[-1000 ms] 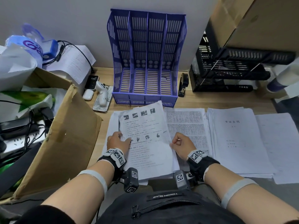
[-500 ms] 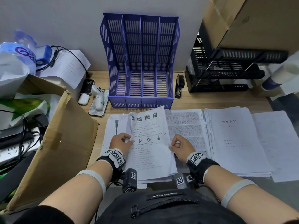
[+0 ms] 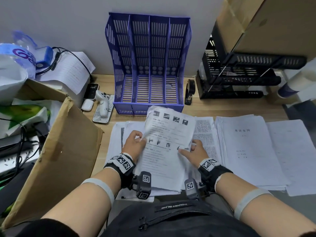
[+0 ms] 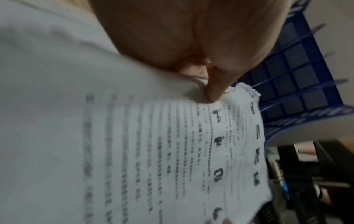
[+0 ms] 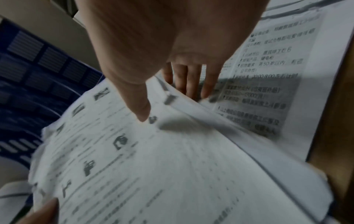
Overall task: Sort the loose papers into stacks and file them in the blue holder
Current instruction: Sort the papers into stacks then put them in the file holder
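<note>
Nearest, both hands clamp one sheaf of papers (image 3: 168,147): the left hand (image 3: 134,144) pinches its left edge, the right hand (image 3: 193,152) has its thumb on top and fingers (image 5: 191,81) underneath. The sheaf looks thick and uneven, so inner sheets could slide out if either pinch loosens. It hangs just above other stacks (image 3: 246,151) on the worktop (image 3: 222,108); dragging could scatter them. Beyond, the blue holder (image 3: 148,65) stands empty; the curled top corner may catch on a divider when the sheaf is slotted in.
</note>
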`<state>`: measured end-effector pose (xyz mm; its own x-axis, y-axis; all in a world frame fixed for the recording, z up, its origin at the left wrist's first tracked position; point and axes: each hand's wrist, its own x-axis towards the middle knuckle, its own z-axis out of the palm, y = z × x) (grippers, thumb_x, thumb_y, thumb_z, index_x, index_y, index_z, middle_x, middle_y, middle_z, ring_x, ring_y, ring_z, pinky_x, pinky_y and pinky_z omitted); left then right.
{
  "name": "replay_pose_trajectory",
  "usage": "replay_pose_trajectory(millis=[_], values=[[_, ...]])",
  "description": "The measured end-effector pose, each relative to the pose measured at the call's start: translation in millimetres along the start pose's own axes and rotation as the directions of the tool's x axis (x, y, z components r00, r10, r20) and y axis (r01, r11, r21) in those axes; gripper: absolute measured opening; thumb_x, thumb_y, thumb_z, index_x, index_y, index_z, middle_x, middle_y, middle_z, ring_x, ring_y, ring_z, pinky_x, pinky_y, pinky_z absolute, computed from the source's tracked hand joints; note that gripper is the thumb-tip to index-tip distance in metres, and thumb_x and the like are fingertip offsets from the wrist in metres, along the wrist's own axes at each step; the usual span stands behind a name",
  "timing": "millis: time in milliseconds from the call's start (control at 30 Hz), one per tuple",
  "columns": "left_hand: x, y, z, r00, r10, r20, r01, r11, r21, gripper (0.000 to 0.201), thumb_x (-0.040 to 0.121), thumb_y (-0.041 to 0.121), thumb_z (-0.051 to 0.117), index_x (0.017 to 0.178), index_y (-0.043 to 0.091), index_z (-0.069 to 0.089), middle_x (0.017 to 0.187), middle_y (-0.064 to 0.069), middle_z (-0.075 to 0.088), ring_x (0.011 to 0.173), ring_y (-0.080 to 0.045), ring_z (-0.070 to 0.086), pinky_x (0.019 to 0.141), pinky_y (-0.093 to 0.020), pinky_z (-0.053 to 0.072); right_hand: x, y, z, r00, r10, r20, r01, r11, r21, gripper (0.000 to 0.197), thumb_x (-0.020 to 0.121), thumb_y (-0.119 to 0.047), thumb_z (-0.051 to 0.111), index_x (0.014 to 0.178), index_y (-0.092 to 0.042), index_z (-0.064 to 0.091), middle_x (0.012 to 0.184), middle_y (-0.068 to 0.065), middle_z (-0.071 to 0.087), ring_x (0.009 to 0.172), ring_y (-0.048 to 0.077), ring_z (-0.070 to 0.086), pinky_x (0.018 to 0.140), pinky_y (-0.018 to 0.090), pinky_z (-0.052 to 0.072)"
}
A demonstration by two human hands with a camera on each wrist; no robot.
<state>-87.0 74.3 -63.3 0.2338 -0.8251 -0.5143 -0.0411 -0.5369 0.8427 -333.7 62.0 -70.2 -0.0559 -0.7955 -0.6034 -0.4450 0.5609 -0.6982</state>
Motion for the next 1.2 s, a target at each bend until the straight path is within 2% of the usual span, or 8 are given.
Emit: replay_pose_trajectory(millis=[100, 267, 433, 600, 733, 833, 967, 1200], values=[[7, 8, 13, 0.997, -0.04, -0.07, 0.037, 0.998, -0.049, 0.018, 0.096, 0.01, 0.053, 0.086, 0.019, 0.041, 0.074, -0.01, 0.062, 0.039, -0.009, 0.054, 0.04, -0.017, 0.038, -5, -4, -16, 1.0, 0.006, 0.022, -0.005, 0.999, -0.032, 0.059, 0.085, -0.025, 0.072, 0.133, -0.014, 0.039, 0.12, 0.0, 0.057, 0.109, 0.019, 0.056, 0.095, 0.031, 0.044], [10, 12, 53, 0.979, -0.126, 0.162, 0.125, 0.992, 0.015, 0.037, 0.092, 0.001, 0.054, 0.125, 0.012, 0.04, 0.12, -0.018, 0.067, 0.105, -0.032, 0.067, 0.091, -0.048, 0.055, -6, -2, -55, 0.989, -0.042, -0.142, 0.006, 0.969, -0.248, 0.038, 0.092, -0.007, 0.047, 0.128, -0.017, 0.051, 0.124, 0.005, 0.062, 0.103, 0.024, 0.058, 0.086, 0.024, 0.041], [5, 5, 88, 0.888, -0.221, 0.403, 0.22, 0.974, 0.049, 0.037, 0.092, 0.0, 0.058, 0.128, 0.009, 0.054, 0.104, -0.022, 0.066, 0.083, -0.027, 0.06, 0.074, -0.037, 0.053, -3, 15, -94, 0.942, 0.105, -0.319, -0.208, 0.928, -0.308, 0.047, 0.085, -0.003, 0.04, 0.129, -0.018, 0.047, 0.112, 0.013, 0.06, 0.087, 0.03, 0.056, 0.076, 0.029, 0.047], [12, -5, 77, 0.989, -0.135, 0.061, 0.125, 0.981, 0.146, 0.025, 0.092, 0.0, 0.052, 0.112, 0.012, 0.061, 0.106, -0.015, 0.065, 0.08, -0.024, 0.057, 0.073, -0.032, 0.048, 0, 19, -91, 0.922, 0.148, -0.358, -0.278, 0.896, -0.346, 0.06, 0.082, -0.002, 0.046, 0.14, -0.017, 0.035, 0.113, 0.014, 0.056, 0.097, 0.033, 0.054, 0.081, 0.036, 0.051], [15, -14, 27, 0.942, -0.105, -0.318, 0.22, 0.91, 0.352, 0.031, 0.087, 0.006, 0.054, 0.117, 0.014, 0.059, 0.127, -0.016, 0.054, 0.1, -0.031, 0.058, 0.085, -0.032, 0.047, -2, 9, -65, 0.884, -0.021, -0.467, -0.237, 0.841, -0.487, 0.062, 0.078, -0.01, 0.058, 0.136, -0.019, 0.037, 0.136, 0.01, 0.039, 0.127, 0.03, 0.037, 0.099, 0.044, 0.038], [7, -19, -7, 0.871, -0.181, -0.456, 0.392, 0.815, 0.427, 0.046, 0.086, 0.013, 0.056, 0.131, 0.016, 0.051, 0.139, -0.016, 0.038, 0.127, -0.037, 0.041, 0.106, -0.042, 0.038, -1, -3, -37, 0.937, -0.165, -0.309, -0.045, 0.818, -0.573, 0.036, 0.083, -0.015, 0.055, 0.119, -0.024, 0.055, 0.127, 0.004, 0.049, 0.122, 0.025, 0.045, 0.1, 0.038, 0.038], [2, -34, -34, 0.902, -0.212, -0.376, 0.384, 0.792, 0.475, 0.05, 0.086, 0.016, 0.056, 0.136, 0.014, 0.053, 0.141, -0.015, 0.046, 0.124, -0.036, 0.051, 0.106, -0.04, 0.043, -4, -13, 15, 0.983, 0.048, 0.176, 0.047, 0.866, -0.499, 0.038, 0.09, -0.019, 0.052, 0.127, -0.017, 0.055, 0.125, 0.004, 0.061, 0.112, 0.023, 0.059, 0.092, 0.027, 0.046], [-8, -40, -46, 0.959, -0.172, -0.226, 0.248, 0.896, 0.368, 0.033, 0.089, 0.004, 0.058, 0.119, 0.015, 0.066, 0.121, -0.006, 0.066, 0.114, -0.025, 0.061, 0.094, -0.026, 0.045, -11, -10, 49, 0.992, -0.049, 0.113, 0.097, 0.877, -0.471, 0.018, 0.085, -0.021, 0.061, 0.084, -0.012, 0.045, 0.073, 0.001, 0.049, 0.062, 0.014, 0.043, 0.055, 0.027, 0.034]])
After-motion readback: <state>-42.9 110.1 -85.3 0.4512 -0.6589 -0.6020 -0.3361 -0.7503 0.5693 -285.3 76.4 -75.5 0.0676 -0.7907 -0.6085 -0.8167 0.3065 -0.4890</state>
